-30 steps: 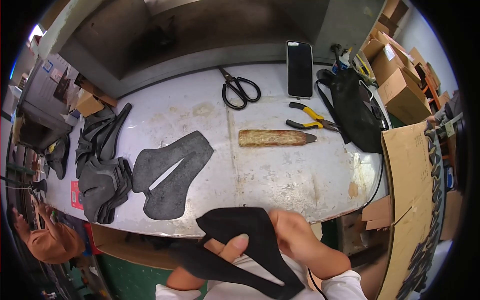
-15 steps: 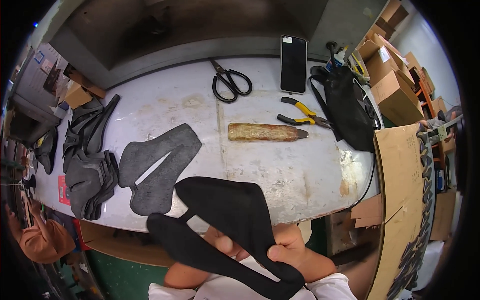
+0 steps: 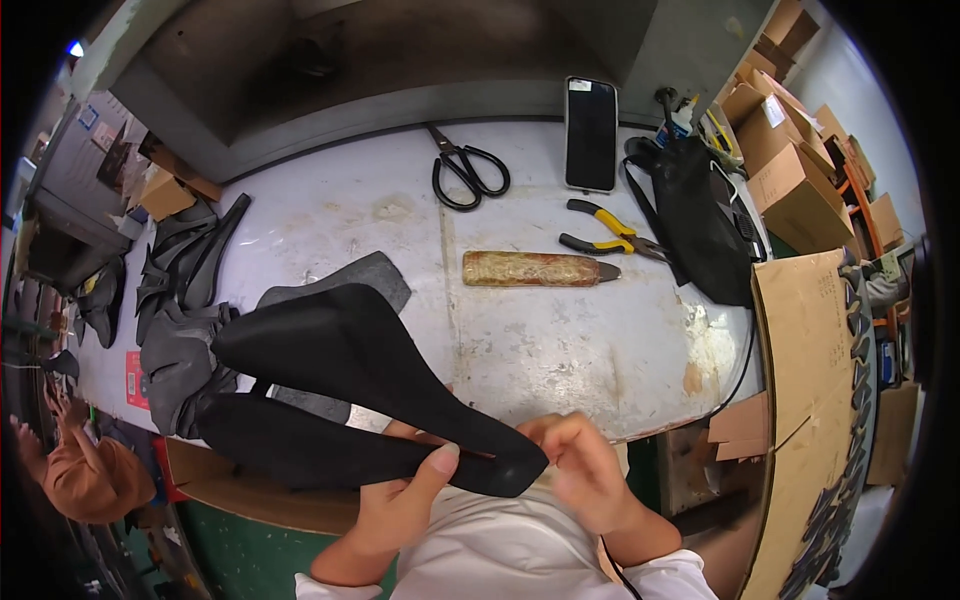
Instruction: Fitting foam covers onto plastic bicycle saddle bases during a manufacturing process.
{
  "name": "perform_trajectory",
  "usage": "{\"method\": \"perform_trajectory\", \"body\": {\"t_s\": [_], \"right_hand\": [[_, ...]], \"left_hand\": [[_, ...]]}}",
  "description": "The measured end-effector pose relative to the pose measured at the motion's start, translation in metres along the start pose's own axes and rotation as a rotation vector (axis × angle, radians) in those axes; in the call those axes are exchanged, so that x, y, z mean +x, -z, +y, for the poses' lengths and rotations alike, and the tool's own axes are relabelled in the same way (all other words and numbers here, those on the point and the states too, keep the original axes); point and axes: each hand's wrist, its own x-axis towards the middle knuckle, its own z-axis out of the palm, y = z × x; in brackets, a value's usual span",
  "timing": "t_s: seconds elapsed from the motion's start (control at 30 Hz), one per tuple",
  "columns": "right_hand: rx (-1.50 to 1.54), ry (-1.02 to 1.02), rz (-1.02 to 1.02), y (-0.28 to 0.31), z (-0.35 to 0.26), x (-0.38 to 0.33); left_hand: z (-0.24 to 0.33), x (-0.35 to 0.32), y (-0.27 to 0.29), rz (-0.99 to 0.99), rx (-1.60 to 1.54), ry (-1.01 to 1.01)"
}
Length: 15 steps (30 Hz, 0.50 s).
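One smooth black V-shaped sheet [image 3: 340, 340] is extending over the scuffed white surface [image 3: 530, 355], partly hiding a matte grey cut-out piece [image 3: 389, 278] — left hand [image 3: 400, 508] clasping near its joined end, right hand's [image 3: 587, 475] fingers curling at the tip, grip impossible to tell.
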Motion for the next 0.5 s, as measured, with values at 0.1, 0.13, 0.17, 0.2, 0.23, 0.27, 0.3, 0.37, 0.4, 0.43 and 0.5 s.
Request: {"method": "perform_trajectory", "body": {"t_s": [0.1, 0.13, 0.17, 0.2, 0.23, 0.27, 0.3, 0.37, 0.4, 0.43, 0.5], "right_hand": [[-0.37, 0.087, -0.064, -0.005, -0.006, 0.002], [-0.543, 0.086, -0.06, -0.007, -0.009, 0.003], [-0.543, 0.087, -0.055, -0.006, -0.009, 0.002], [-0.601, 0.014, -0.034, -0.005, -0.009, 0.001], [-0.658, -0.059, -0.012, -0.004, -0.01, 0.0], [-0.66, -0.058, -0.005, -0.004, -0.005, -0.002], [-0.505, -0.01, 0.039, -0.005, 0.003, -0.005], [-0.351, 0.04, 0.083, -0.01, 0.008, -0.006], [-0.186, 0.117, 0.084, -0.016, 0.008, -0.004], [-0.022, 0.193, 0.085, -0.019, 0.007, -0.004], [-0.006, 0.188, 0.039, -0.018, 0.004, -0.008]], "left_hand": [[0.012, -0.003, -0.008, -0.052, -0.054, 0.056], [0.009, -0.005, -0.007, -0.055, -0.053, 0.057], [0.004, -0.008, -0.003, -0.108, 0.126, -0.054], [0.002, -0.01, -0.001, -0.163, 0.304, -0.167], [0.003, -0.012, 0.0, -0.165, 0.398, -0.185], [0.004, -0.015, -0.001, -0.172, 0.396, -0.185], [0.005, -0.018, -0.003, -0.151, 0.238, -0.064], [0.009, -0.02, -0.014, -0.026, 0.038, 0.056], [0.012, -0.018, -0.016, 0.012, -0.017, 0.089], [0.016, -0.015, -0.016, 0.032, -0.138, 0.164], [0.017, -0.011, -0.002, -0.087, -0.38, 0.26]]}}
